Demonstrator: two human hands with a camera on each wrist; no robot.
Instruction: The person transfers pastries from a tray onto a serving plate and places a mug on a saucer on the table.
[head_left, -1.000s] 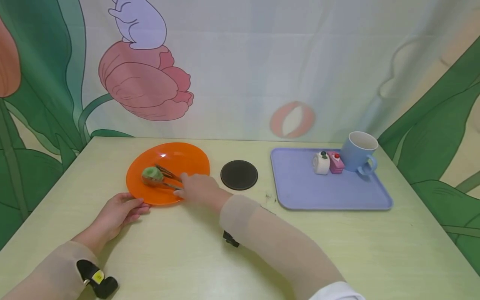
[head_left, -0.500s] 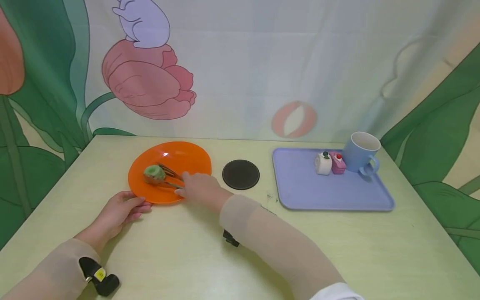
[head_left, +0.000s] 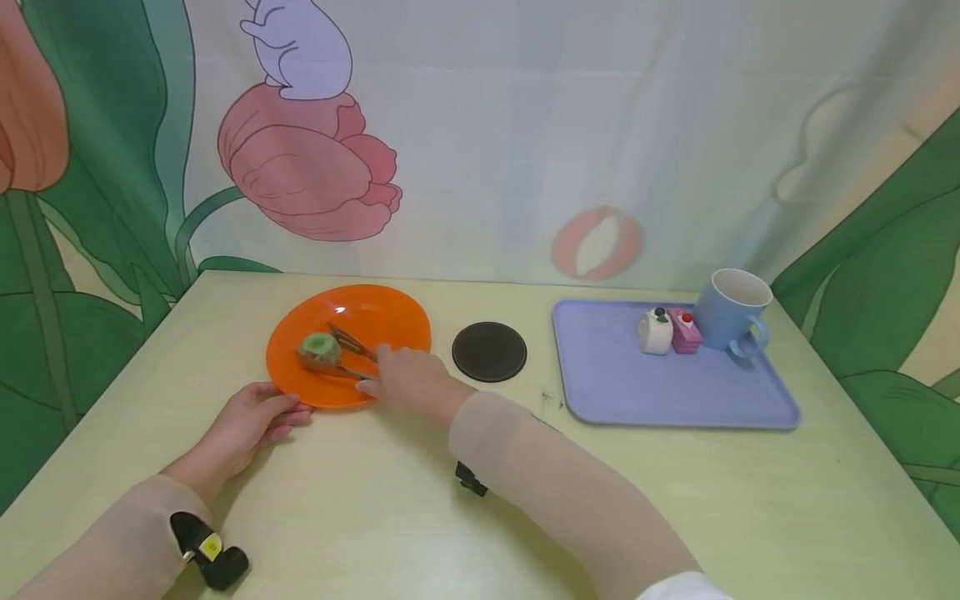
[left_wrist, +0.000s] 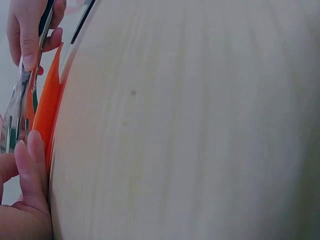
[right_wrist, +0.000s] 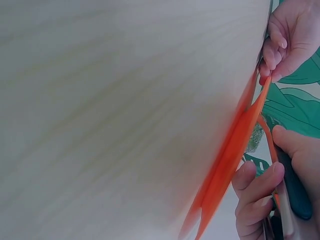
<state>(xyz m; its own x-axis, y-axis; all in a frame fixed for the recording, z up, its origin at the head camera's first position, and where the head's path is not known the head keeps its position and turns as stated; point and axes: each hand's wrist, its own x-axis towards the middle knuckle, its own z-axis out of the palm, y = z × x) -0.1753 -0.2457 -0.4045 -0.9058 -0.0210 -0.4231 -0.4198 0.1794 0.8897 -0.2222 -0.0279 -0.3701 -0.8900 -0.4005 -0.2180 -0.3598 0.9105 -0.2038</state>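
My left hand pinches the near left rim of an orange oval plate on the table. My right hand grips a pair of metal tongs with dark handle grips, reaching in over the plate from the right. Between the tongs' ends is a small toy cake, green on top and brown around its side, low over the plate's left part. In the left wrist view the slotted end of the tongs shows beyond the plate's raised rim, which hides most of the cake.
A round black coaster lies right of the plate. Farther right is a lavender tray bearing a white roll cake, a pink cake slice and a blue mug. A printed curtain hangs behind the table.
The head view has shifted slightly, so everything appears a little farther right. Both hands, the tongs, the cake and the plate keep nearly the same places relative to each other.
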